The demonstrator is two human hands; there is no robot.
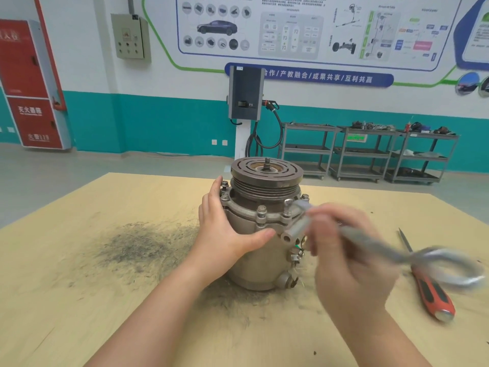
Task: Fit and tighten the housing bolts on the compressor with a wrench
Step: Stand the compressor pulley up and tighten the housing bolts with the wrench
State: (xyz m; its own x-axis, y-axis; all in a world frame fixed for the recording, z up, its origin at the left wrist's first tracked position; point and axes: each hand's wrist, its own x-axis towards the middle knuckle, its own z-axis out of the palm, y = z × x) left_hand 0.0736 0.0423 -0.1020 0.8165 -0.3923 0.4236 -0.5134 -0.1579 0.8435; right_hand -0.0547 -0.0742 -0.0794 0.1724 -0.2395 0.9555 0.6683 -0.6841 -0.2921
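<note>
Head view: compressor upright at frame centre on wooden table. My left hand braces housing, fingers wrapped round its left side. My right hand, blurred, grips wrench, its head on flange bolt right of centre. I judge several bolts already fitted around flange; tightening underway, tightness unreadable. Screwdriver lies lower right.
</note>
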